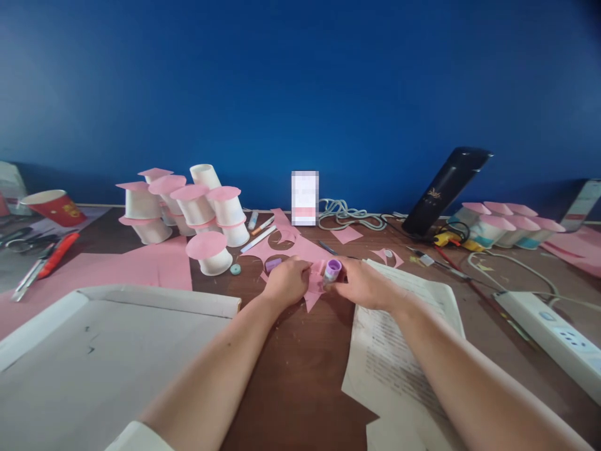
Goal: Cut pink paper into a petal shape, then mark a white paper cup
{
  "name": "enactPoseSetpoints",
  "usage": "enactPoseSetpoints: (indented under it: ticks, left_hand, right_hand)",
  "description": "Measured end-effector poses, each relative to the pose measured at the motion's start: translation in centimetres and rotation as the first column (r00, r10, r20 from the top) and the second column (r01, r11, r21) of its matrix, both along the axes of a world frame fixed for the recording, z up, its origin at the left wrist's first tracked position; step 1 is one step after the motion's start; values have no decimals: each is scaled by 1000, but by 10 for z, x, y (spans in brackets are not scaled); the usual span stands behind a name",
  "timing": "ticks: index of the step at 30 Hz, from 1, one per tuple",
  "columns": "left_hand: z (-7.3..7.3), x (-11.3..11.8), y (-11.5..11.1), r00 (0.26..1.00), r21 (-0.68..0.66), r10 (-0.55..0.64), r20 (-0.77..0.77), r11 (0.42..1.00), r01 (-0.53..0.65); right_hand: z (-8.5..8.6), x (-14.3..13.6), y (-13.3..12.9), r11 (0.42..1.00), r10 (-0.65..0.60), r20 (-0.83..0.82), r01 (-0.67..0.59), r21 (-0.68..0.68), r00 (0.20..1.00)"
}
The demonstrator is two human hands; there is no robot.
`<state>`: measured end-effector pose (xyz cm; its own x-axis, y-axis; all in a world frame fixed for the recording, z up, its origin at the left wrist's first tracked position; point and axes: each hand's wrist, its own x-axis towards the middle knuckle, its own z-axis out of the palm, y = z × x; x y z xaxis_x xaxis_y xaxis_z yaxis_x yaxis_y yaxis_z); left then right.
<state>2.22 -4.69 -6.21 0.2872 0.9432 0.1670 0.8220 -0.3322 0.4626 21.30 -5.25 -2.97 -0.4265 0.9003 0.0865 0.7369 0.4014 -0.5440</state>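
in the head view, the left hand (pixel 292 280) and the right hand (pixel 364 282) meet just above a brown wood-grain table (pixel 291 388), in front of a plain blue wall (pixel 300 94). the right hand's fingers are clamped around a short purple-ended tube (pixel 332 272) that looks like a glue stick; it stands nearly upright, its ring-shaped purple end facing up, so its lower end likely bears on the small pink paper piece with a pointed corner (pixel 310 302) beneath. the left hand's fingertips are drawn together at that piece's left edge, seemingly pinching it to keep it from sliding. whether the thumb lies over or under the paper cannot be told.

just beyond the left hand lies a small purple cylinder (pixel 273 264), perhaps the tube's cap, set down within easy reach. it rests among larger pink paper offcuts with curved cut-outs (pixel 305 245).

farther left, white paper cups topped with flat pink paper pieces (pixel 192 211) stand upside down in tiers, the pink pieces apparently serving as level seats between cups. one lone white cup with a pink disc (pixel 216 264) stands nearer the hands. a shallow white cardboard tray (pixel 164 297) lies at the near left, and printed white sheets (pixel 385 351) lie beneath the right forearm.
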Motion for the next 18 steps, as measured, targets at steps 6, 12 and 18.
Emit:
enactPoseSetpoints:
  ticks: [6, 12, 18]
  left_hand:
    - [-1, 0, 1, 1000, 12, -14, 9, 1000, 13]
    - [-4, 1, 2, 1000, 27, 0, -14, 1000, 1]
    - [1, 1, 0, 1000, 10, -12, 17, 1000, 12]
  right_hand:
    - [10, 6, -3, 1000, -26, 17, 26, -3, 1000]
    - [7, 2, -4, 999, 40, -53, -42, -22, 998]
    - [-3, -2, -1, 997, -6, 51, 2, 74, 999]
